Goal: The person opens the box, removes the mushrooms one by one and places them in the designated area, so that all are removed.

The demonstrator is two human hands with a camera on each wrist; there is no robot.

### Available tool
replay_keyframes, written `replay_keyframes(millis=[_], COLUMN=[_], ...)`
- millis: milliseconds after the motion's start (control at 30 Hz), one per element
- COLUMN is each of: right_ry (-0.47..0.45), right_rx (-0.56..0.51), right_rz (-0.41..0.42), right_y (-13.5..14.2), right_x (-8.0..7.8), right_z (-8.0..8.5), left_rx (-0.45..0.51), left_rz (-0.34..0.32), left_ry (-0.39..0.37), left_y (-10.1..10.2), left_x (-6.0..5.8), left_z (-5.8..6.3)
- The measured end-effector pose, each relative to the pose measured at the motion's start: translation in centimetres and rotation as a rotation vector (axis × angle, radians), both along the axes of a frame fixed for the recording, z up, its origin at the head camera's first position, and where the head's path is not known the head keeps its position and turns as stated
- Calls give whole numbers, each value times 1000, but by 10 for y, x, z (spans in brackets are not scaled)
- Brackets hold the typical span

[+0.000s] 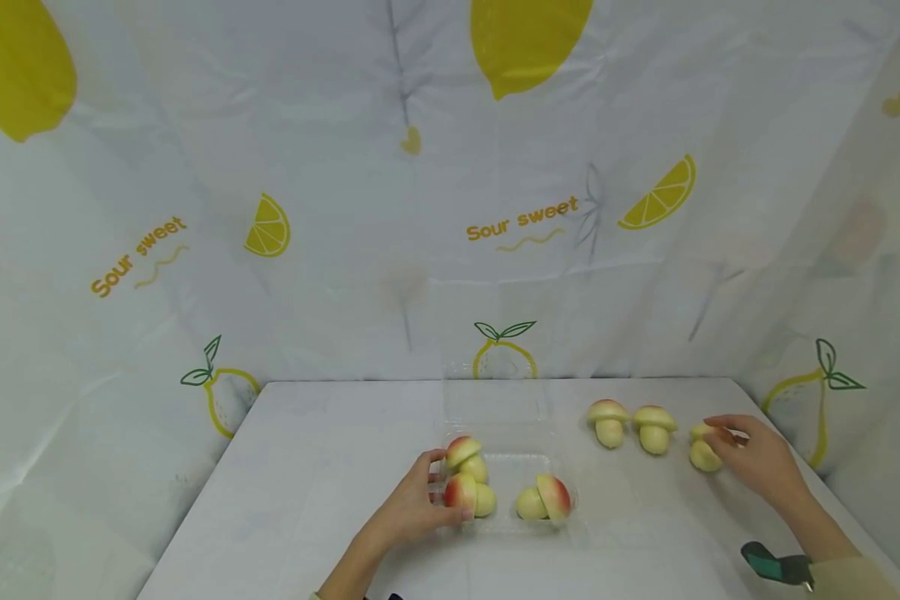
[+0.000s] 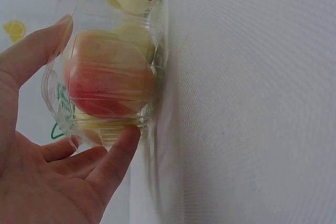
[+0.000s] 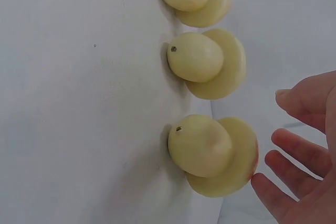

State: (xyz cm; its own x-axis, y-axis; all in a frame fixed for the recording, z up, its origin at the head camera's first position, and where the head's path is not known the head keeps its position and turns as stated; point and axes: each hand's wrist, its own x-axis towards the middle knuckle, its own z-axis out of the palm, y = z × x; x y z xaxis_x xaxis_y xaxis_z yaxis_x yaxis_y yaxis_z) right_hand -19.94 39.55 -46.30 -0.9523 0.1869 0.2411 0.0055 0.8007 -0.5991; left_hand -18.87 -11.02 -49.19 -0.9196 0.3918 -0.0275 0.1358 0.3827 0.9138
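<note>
My left hand (image 1: 417,506) holds the left side of a clear plastic container (image 1: 506,479), its hinged lid (image 1: 495,404) standing raised behind. Inside are three toy-like mushrooms with pale yellow stems and red-yellow caps: two mushrooms (image 1: 462,493) beside that hand and one mushroom (image 1: 543,498) at the front right. In the left wrist view, thumb and fingers span the container's wall around a red cap (image 2: 110,77). My right hand (image 1: 761,462) is at the rightmost loose mushroom (image 1: 705,457). The right wrist view shows a fingertip (image 3: 265,187) at its cap's edge, the thumb standing apart.
Two more mushrooms, a left one (image 1: 608,423) and a right one (image 1: 654,429), stand upright in a row on the white table (image 1: 330,450), right of the container. A lemon-printed cloth (image 1: 360,275) hangs behind the table and along its sides.
</note>
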Motion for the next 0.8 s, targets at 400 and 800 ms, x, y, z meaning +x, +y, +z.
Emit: replay_keyframes(millis=[400,800], right_ry=[6,124], right_rx=[-45,-36], right_rz=[64,123], right_y=[-8,-36], right_x=[7,15], right_z=[10,18], left_rx=[7,4], left_rz=[-1,2], left_ry=[-19,-26], left_y=[0,0], left_x=[1,1], left_z=[1,1])
